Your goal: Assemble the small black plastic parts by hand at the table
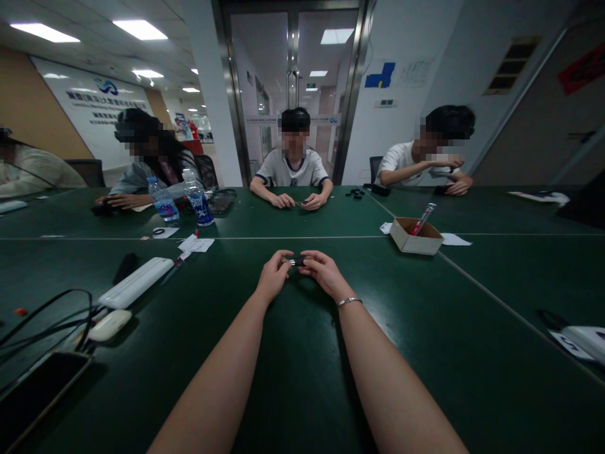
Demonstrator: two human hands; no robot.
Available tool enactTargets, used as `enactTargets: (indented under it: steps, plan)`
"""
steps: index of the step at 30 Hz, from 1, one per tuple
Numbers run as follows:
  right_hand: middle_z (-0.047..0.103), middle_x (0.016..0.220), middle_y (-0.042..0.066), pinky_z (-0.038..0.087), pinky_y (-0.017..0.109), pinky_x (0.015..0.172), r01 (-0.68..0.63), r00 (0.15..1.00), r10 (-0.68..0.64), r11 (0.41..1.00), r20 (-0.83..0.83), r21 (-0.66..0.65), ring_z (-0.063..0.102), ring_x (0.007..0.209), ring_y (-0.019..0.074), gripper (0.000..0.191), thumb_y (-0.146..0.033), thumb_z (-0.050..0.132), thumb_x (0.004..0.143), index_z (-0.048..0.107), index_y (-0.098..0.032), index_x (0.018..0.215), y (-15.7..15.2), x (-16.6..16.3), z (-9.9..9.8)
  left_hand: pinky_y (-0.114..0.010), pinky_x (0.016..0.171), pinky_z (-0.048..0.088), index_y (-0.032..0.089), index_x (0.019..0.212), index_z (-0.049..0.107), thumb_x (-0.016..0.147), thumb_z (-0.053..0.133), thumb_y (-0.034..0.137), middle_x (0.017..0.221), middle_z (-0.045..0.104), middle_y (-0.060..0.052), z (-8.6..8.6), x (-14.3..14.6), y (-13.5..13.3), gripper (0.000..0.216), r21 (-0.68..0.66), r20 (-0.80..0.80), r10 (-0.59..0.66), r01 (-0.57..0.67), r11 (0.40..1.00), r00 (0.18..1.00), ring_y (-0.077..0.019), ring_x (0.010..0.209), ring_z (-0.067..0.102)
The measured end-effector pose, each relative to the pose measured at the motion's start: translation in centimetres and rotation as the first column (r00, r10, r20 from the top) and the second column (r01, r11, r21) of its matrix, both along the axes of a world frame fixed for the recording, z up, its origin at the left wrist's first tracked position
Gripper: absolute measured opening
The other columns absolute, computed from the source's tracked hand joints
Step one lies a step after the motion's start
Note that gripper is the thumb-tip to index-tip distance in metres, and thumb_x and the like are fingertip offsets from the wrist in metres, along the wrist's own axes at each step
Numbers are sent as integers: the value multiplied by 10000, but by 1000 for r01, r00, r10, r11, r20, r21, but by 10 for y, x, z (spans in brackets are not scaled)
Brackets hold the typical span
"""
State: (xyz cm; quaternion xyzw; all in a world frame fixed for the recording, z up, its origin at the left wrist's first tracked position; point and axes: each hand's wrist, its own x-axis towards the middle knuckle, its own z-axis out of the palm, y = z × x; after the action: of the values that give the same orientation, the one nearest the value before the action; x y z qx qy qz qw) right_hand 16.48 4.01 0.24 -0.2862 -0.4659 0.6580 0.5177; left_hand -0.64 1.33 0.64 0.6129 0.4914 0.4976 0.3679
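With the left hand (274, 274), pinching the silver end of a small black stick (299, 260) between thumb and fingers, almost closed on so thin a thing. With the right hand (322, 271), gripping the black end in the same manner, with fingers bent. Holding the stick level between both hands, low over the green table (302, 353), straight in front of the body. Perhaps a plug or a memory stick, but too small in this view to be sure. Cannot tell if touching the table top or only close above.

On the right wrist, wearing a silver bracelet (349, 302).

Outward to the left, lying on the table: white paper (203, 245), then a long white box (137, 282), a small white case (110, 325), black cables (59, 323) and a phone (45, 381) with dark screen. Beyond the paper, standing side by side, two bottles (201, 200) with blue labels.

Outward to the right and ahead: an open box (416, 246) with a red tube (423, 219) leaning inside, and a sheet (454, 239) just beside.

Across the table, seated directly opposite: a person (293, 167) in white shirt, with both hands on the table. Farther away, behind this person, a glass door (259, 69) with metal frame.
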Motion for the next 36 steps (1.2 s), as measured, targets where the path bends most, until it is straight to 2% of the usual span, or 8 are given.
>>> enactTargets:
  steps: [6, 13, 19, 22, 25, 36]
  plan:
    - [672, 855, 36, 573, 275, 700, -3, 1000, 3, 1000, -6, 9, 674, 733, 176, 362, -266, 846, 626, 698, -173, 943, -1, 1, 0, -216, 545, 404, 187, 1095, 600, 875, 478, 327, 726, 578, 2, 3, 2, -2, 288, -3, 2, 21, -21, 1000, 1000, -108, 581, 519]
    - [678, 871, 48, 573, 268, 701, 3, 1000, -3, 1000, 13, 0, 679, 744, 176, 355, -258, 836, 640, 691, -169, 952, 0, 0, 0, -213, 558, 437, 204, 1120, 603, 832, 530, 285, 958, 602, -38, -2, 1, 2, 308, 30, 19, 51, -51, 998, 999, -88, 600, 532]
    - [681, 861, 41, 572, 263, 694, -5, 1000, 5, 1000, -2, 11, 677, 735, 174, 330, -246, 825, 641, 701, -174, 938, 0, 0, 0, -227, 576, 430, 205, 1098, 606, 886, 490, 363, 751, 581, -4, 2, 1, -2, 289, 17, -20, 41, -41, 999, 999, -120, 615, 535]
    - [688, 866, 47, 574, 262, 694, -5, 1000, 5, 1000, -1, 6, 679, 736, 176, 351, -259, 834, 630, 700, -172, 943, 0, 0, 0, -233, 582, 434, 207, 1104, 603, 884, 502, 373, 822, 605, -18, 5, 1, -4, 293, 10, -39, 47, -47, 999, 998, -127, 647, 550]
    - [691, 867, 53, 574, 255, 689, 2, 1000, -2, 1000, -2, 1, 679, 732, 174, 370, -266, 842, 618, 701, -166, 945, -1, 0, 1, -240, 608, 443, 212, 1107, 605, 859, 524, 293, 898, 627, -27, 4, 1, -4, 274, 30, -65, 81, -79, 996, 995, -125, 669, 562]
    - [688, 861, 45, 571, 248, 679, -3, 1000, 3, 1000, -1, -4, 681, 723, 172, 358, -249, 834, 618, 696, -166, 938, -2, 0, 2, -232, 594, 425, 203, 1093, 608, 852, 521, 301, 751, 608, -3, -7, 0, 4, 275, 53, -38, 102, -100, 994, 994, -141, 679, 576]
